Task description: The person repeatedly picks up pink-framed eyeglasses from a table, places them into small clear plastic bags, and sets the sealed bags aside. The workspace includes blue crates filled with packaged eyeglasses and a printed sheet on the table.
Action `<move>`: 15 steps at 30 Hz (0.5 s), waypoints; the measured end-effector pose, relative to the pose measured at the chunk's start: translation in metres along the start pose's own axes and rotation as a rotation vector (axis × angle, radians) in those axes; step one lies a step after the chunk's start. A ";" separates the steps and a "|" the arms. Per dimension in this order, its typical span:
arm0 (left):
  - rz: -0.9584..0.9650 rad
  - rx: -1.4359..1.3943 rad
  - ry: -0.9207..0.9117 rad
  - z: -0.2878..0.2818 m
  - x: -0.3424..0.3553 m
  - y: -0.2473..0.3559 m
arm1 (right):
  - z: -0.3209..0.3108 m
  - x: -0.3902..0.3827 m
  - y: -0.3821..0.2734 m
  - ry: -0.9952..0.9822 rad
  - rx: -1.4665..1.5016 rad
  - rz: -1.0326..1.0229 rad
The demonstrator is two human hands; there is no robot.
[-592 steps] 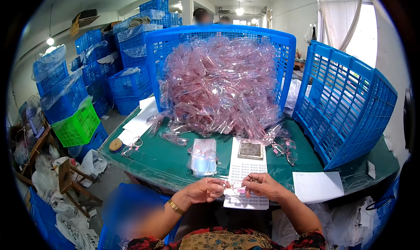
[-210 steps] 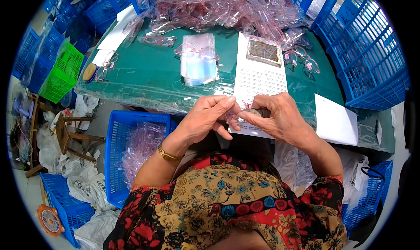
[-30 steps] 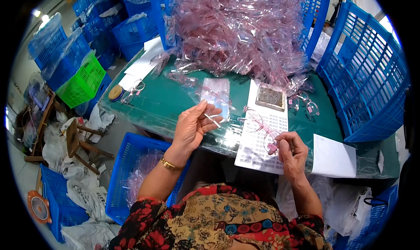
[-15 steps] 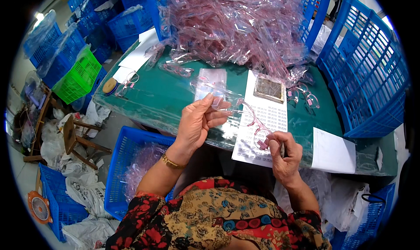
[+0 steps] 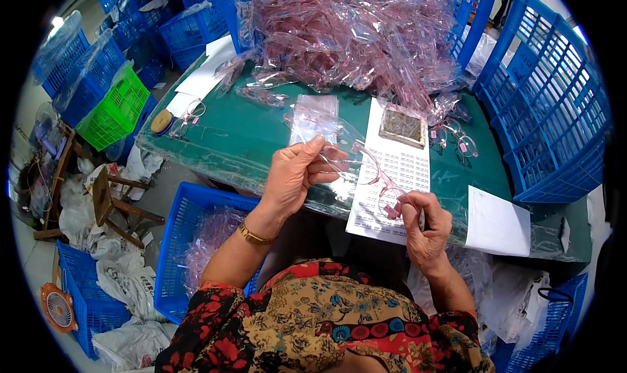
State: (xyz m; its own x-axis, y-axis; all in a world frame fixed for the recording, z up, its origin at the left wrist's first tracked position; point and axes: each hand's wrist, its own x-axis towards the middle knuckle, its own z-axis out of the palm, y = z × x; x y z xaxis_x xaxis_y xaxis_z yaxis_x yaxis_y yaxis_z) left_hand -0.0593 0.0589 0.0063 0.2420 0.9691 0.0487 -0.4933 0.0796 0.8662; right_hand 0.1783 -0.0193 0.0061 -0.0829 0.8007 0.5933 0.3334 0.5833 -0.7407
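My left hand pinches a clear plastic bag between thumb and fingers, raised over the table's front edge. My right hand, fingers curled, holds a pair of pink round eyeglasses by the near end, where a small pink tag shows. The glasses slant up leftward toward the bag; whether their far end is inside it I cannot tell. Beneath them lies a long sheet of printed labels, with a dingy square tray on its top end. A stack of clear bags lies behind my left hand.
Bagged pink eyewear heaps before a blue crate, with another crate standing right. Loose glasses, white paper and a round lidded tin lie on the green table. A filled crate sits below left.
Over the last second my left hand has turned and raised a clear bag toward the glasses, where a thin white strip showed before. My right hand has shifted slightly left with the glasses.
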 end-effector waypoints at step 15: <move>-0.044 -0.152 -0.154 0.051 -0.020 -0.026 | 0.031 -0.006 -0.004 0.174 0.152 0.142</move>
State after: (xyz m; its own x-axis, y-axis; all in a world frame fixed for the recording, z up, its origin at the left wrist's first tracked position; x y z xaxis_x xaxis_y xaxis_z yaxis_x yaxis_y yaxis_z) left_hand -0.0084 0.0256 0.0083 0.3853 0.9176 0.0981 -0.5968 0.1668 0.7848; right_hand 0.1481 -0.0222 -0.0046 0.1219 0.8482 0.5154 0.1837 0.4910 -0.8515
